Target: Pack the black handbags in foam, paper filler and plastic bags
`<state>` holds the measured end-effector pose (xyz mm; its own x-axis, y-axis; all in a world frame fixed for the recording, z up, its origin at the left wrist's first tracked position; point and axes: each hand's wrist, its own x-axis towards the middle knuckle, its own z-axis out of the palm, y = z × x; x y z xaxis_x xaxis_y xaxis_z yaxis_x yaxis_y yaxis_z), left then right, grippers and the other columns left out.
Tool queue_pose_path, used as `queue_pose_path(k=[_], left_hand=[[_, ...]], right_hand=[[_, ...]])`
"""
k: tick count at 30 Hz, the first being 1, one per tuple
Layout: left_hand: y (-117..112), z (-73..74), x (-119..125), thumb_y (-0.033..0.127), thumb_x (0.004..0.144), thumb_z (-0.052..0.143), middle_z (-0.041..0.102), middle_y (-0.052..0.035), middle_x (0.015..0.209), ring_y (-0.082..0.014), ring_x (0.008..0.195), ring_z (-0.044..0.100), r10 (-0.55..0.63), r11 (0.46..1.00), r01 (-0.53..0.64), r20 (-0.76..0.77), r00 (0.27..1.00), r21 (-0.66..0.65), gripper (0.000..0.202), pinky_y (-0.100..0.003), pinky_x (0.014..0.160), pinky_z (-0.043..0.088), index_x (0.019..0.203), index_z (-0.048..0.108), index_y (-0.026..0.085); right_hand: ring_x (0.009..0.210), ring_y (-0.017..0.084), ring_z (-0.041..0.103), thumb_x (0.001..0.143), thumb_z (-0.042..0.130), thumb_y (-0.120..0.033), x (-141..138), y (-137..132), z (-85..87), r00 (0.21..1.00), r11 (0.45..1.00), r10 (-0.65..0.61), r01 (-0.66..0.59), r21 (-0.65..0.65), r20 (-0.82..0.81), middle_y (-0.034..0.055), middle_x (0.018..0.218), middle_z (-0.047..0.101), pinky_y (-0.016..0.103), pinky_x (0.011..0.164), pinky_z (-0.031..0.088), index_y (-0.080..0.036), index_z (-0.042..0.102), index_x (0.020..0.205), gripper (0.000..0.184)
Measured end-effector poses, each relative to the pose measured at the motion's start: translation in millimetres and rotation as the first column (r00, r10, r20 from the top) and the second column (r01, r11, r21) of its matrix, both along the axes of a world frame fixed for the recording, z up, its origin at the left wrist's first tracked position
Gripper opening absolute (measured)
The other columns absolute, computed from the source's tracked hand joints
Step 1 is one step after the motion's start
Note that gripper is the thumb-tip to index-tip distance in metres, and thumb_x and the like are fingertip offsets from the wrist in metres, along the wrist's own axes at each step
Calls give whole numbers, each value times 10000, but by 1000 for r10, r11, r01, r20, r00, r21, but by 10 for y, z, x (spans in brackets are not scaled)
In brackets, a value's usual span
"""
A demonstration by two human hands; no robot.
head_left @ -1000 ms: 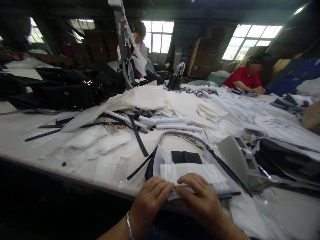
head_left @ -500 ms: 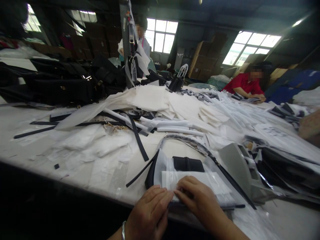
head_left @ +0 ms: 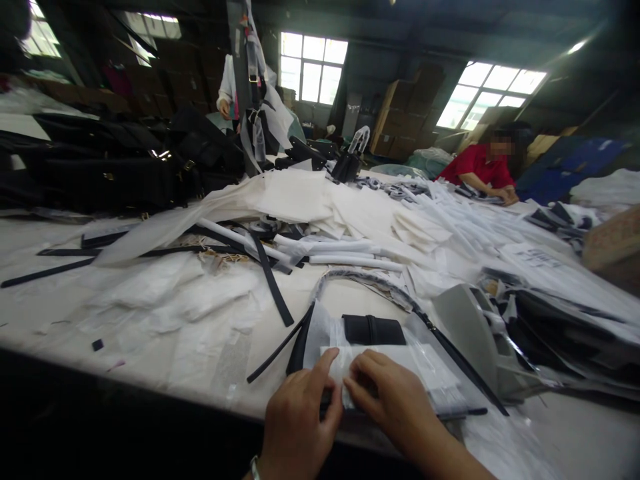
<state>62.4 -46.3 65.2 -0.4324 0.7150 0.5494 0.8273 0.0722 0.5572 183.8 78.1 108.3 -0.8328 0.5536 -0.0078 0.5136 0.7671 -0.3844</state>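
A black bag (head_left: 374,329) wrapped in clear plastic lies at the near edge of the white table (head_left: 45,300), with a folded white paper sheet (head_left: 415,363) on top of it. My left hand (head_left: 299,417) pinches the sheet's near left corner, thumb raised against it. My right hand (head_left: 395,403) curls its fingers on the same near edge, touching the left hand. A wrapped bag handle (head_left: 370,281) arches behind the bag. A thin black strap (head_left: 273,350) trails off to the left.
White paper sheets (head_left: 300,193) and wrapped white rolls (head_left: 350,260) cover the table's middle. Black bags (head_left: 115,173) are piled at the far left. A grey plastic holder (head_left: 470,327) stands right of my hands. A person in red (head_left: 477,170) works at the far right; another stands behind.
My hands slid slightly left along the sheet's near edge. The left thumb has lifted onto the paper and the right fingers have curled tighter.
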Motion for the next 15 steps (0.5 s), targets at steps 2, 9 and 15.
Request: queue_pose_path(k=[2,9,15], left_hand=[[9,24,-8,238,914,494,697,0,758,-184,645,665,17,999,-17,-4,1000,-42,422,-297,613,512,1335,506,223],[43,117,-88,137,835,493,709,-16,920,-177,661,686,-19,990,24,39,999,-139,538,-266,554,500,1361,471,248],[74,176,-44,135,893,468,675,-48,1095,-209,829,680,-49,988,30,-119,992,-154,290,-288,609,527,1130,600,236]], right_hand=[[684,152,556,856,611,-263,-15,0,12,1000,1000,-5,5,5,11,-12,772,603,255,591,334,-221,554,747,130],[669,147,565,833,616,-248,-51,2,65,1000,1000,-11,11,-4,-2,-19,757,617,245,590,335,-232,578,751,91],[620,140,564,816,599,-206,-63,25,13,998,998,-57,57,-14,-22,-43,716,624,245,563,300,-244,557,858,71]])
